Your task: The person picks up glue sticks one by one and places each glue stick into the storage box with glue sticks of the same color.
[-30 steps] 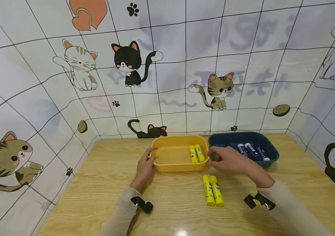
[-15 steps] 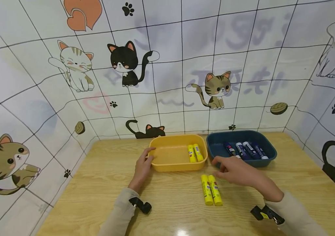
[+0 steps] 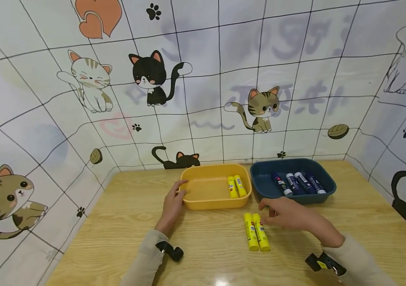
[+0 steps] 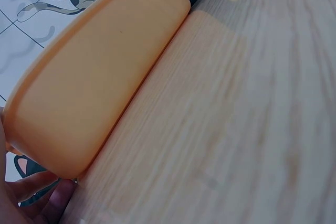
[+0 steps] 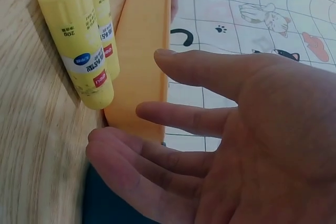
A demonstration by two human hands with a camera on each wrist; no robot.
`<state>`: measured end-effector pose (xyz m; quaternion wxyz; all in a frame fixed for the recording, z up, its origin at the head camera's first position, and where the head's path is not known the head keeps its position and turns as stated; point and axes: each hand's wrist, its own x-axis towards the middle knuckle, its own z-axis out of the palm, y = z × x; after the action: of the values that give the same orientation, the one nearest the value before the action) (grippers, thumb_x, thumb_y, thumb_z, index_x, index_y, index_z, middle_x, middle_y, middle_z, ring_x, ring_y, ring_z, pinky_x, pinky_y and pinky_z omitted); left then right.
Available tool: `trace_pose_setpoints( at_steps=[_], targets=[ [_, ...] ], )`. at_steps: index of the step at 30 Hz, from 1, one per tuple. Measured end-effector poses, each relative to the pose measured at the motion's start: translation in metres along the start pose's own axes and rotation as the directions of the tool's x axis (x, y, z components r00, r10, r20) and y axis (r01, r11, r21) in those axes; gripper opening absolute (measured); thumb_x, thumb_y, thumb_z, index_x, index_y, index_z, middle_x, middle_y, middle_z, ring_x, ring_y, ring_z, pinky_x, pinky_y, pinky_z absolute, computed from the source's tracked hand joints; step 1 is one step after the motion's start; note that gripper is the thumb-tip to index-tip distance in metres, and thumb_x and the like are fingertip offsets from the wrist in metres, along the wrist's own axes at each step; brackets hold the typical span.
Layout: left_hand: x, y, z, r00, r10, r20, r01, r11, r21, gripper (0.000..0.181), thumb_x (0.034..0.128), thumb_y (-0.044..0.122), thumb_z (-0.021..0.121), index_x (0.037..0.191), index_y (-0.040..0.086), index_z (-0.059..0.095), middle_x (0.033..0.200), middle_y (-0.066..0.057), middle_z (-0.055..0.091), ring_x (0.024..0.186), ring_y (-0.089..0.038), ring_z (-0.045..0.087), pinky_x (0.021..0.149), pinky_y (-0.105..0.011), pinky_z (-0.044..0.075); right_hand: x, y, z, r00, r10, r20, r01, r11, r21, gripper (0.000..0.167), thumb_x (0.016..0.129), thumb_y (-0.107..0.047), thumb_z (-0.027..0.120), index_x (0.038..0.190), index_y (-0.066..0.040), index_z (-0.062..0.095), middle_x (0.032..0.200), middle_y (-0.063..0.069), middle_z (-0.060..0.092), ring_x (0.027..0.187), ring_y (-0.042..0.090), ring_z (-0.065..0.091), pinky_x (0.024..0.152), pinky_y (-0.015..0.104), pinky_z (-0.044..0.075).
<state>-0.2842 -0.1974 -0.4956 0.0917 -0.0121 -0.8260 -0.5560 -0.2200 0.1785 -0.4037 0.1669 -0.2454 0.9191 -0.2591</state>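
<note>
My left hand (image 3: 172,202) holds the left end of a yellow plastic bin (image 3: 206,204); its fingers (image 4: 55,198) show at the lower corner in the left wrist view. Two yellow glue sticks lie inside that bin, the outer one (image 3: 241,186) leaning by the right wall. A pair of larger yellow glue sticks lies side by side on the table in front, the left one (image 3: 251,232) and the right one (image 3: 261,232). Beside the right one hovers my right hand (image 3: 292,214), fingers apart and holding nothing. The right wrist view shows its thumb and fingers (image 5: 184,119) spread near the sticks (image 5: 79,45).
A dark blue bin (image 3: 263,186) stands against the yellow bin's right side, with several dark blue glue sticks (image 3: 304,182) in it. Both bins are near the back wall (image 3: 220,143), which is printed with cats. The wooden table (image 3: 203,246) runs forward from them.
My right hand has drawn back from the yellow bin's right edge, down and right to the front pair of glue sticks. My left hand has stayed at the bin.
</note>
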Motion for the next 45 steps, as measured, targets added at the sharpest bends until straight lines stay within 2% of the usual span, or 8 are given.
trace_pose_setpoints(
  at_steps=[15, 21, 29, 45],
  targets=[
    [0.000, -0.002, 0.000, 1.000, 0.016, -0.003, -0.016, 1.000, 0.007, 0.035, 0.1046, 0.019, 0.052, 0.137, 0.027, 0.064, 0.146, -0.004, 0.057, 0.096, -0.023, 0.059, 0.076, -0.029, 0.048, 0.005, 0.004, 0.009, 0.997, 0.058, 0.040, -0.059, 0.998, 0.007, 0.036, 0.091, -0.027, 0.077, 0.122, -0.014, 0.066, 0.084, 0.000, 0.063, 0.068, 0.017, 0.056, 0.058, 0.029, 0.048],
    [0.002, -0.002, 0.000, 1.000, 0.020, -0.008, -0.020, 1.000, 0.010, 0.035, 0.1042, 0.019, 0.052, 0.136, 0.027, 0.064, 0.144, -0.004, 0.059, 0.094, -0.022, 0.058, 0.075, -0.029, 0.047, 0.007, 0.008, 0.012, 0.996, 0.052, 0.072, -0.054, 0.998, 0.033, 0.040, 0.090, -0.029, 0.079, 0.124, -0.014, 0.063, 0.085, 0.002, 0.064, 0.063, 0.018, 0.057, 0.056, 0.031, 0.048],
    [0.002, -0.002, 0.000, 1.000, 0.014, -0.011, -0.014, 1.000, 0.017, 0.036, 0.1039, 0.018, 0.052, 0.136, 0.027, 0.064, 0.141, -0.006, 0.061, 0.088, -0.019, 0.057, 0.071, -0.026, 0.047, 0.009, 0.004, 0.016, 0.989, 0.111, 0.093, -0.116, 0.992, 0.051, 0.047, 0.088, -0.027, 0.081, 0.128, -0.016, 0.060, 0.088, 0.003, 0.066, 0.071, 0.020, 0.059, 0.061, 0.035, 0.050],
    [0.002, -0.002, 0.001, 1.000, 0.008, -0.011, -0.008, 1.000, 0.011, 0.037, 0.1032, 0.018, 0.051, 0.137, 0.023, 0.063, 0.140, -0.008, 0.061, 0.086, -0.019, 0.056, 0.070, -0.026, 0.047, 0.010, 0.004, 0.019, 0.993, 0.079, 0.083, -0.084, 0.994, 0.062, 0.046, 0.089, -0.022, 0.080, 0.128, -0.014, 0.059, 0.088, 0.003, 0.066, 0.071, 0.020, 0.058, 0.059, 0.034, 0.048]
  ],
)
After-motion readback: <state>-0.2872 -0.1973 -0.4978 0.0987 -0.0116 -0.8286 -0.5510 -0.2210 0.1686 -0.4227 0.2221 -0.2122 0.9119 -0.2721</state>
